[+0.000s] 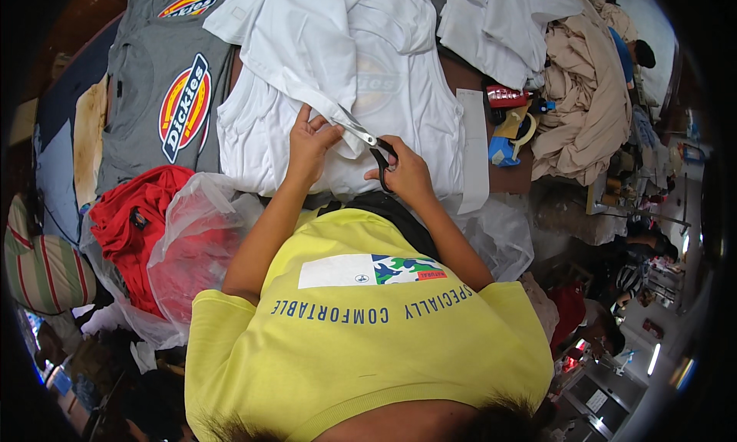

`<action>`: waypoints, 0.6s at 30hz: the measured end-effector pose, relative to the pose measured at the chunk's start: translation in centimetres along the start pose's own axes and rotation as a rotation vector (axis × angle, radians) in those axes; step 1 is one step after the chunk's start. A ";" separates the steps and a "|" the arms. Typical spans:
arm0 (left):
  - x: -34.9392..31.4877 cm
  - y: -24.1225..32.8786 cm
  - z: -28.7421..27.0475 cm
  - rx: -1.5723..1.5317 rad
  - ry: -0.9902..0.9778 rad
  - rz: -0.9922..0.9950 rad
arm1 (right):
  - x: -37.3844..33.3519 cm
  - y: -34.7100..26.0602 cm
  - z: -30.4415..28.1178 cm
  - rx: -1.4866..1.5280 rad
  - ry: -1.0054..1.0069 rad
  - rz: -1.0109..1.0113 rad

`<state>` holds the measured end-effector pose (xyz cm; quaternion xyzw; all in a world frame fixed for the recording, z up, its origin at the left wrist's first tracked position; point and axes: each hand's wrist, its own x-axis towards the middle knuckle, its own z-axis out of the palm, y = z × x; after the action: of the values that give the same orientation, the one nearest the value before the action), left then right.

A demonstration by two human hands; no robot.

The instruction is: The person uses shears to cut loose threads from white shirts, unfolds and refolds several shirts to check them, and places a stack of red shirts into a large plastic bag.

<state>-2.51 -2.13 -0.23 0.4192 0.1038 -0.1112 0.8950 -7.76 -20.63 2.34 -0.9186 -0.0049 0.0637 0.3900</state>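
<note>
My right hand [408, 173] is closed round the black handles of a pair of scissors [371, 139]. The blades look parted and point up and to the left, against the edge of a white garment [303, 47]. Beside the blades, my left hand [311, 144] pinches that edge between thumb and fingers. Under it lies a white sleeveless shirt [257, 146] spread on the table, with a faint print showing through the cloth. The tips of the blades are partly lost against the white fabric.
Grey printed shirts [134, 120] lie to the left. Nearer, a red garment [134, 239] sits in a clear plastic bag [192, 262]. At right are a paper strip [472, 150], a tape roll [524, 135], a red object [507, 97] and a beige cloth heap [580, 97]. People work farther right.
</note>
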 end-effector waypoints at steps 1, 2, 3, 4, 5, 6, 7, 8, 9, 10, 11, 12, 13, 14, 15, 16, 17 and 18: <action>-0.1 0.0 0.0 0.007 -0.009 0.012 | 0.4 -0.5 -0.1 -0.022 0.014 -0.023; -0.1 -0.1 0.0 0.014 -0.019 0.024 | 0.8 -0.9 -0.2 -0.044 0.028 -0.045; -0.1 -0.1 0.0 0.014 -0.018 0.023 | 1.0 -1.3 -0.3 -0.054 0.006 -0.030; -0.1 0.0 0.0 0.011 -0.018 0.024 | 1.3 -1.7 -0.5 -0.065 -0.017 -0.015; -0.1 0.1 0.1 0.009 -0.017 0.024 | 1.4 -1.9 -0.5 -0.077 -0.040 -0.001; -0.1 0.1 0.1 0.016 -0.013 0.027 | 1.4 -1.9 -0.5 -0.054 -0.056 0.027; -0.2 0.2 0.2 0.024 -0.009 0.031 | 1.3 -1.8 -0.5 -0.031 -0.072 0.055; -0.2 0.3 0.3 0.031 -0.006 0.035 | 1.3 -1.7 -0.5 -0.008 -0.089 0.083; -0.1 0.4 0.3 0.031 -0.005 0.024 | 1.1 -1.3 -0.3 0.021 -0.081 0.078; -0.2 0.8 0.4 0.031 -0.004 0.012 | 0.9 -0.8 -0.2 0.050 -0.074 0.072; -0.2 0.9 0.5 0.031 -0.002 0.001 | 0.7 -0.5 -0.1 0.079 -0.067 0.067; 0.1 1.0 0.3 0.032 0.014 0.002 | 0.6 -0.3 -0.1 0.068 -0.090 0.097; 0.5 1.1 0.0 0.033 0.031 0.004 | 0.5 -0.3 -0.2 0.056 -0.114 0.127; 0.8 1.2 -0.2 0.034 0.047 0.005 | 0.5 -0.3 -0.2 0.044 -0.138 0.158; 0.8 1.1 -0.4 0.031 0.043 0.012 | 0.5 -0.3 -0.1 0.031 -0.094 0.103; 0.8 1.1 -0.4 0.029 0.039 0.019 | 0.6 -0.2 0.1 0.018 -0.051 0.047; 0.8 1.1 -0.5 0.027 0.035 0.027 | 0.7 -0.4 0.2 0.005 -0.007 -0.008; 0.9 1.1 -0.5 0.027 0.024 0.034 | 1.0 -0.6 0.2 -0.020 -0.016 -0.002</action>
<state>-1.43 -1.15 -0.03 0.4342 0.1059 -0.0921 0.8898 -6.81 -20.02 2.51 -0.9220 -0.0096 0.0708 0.3806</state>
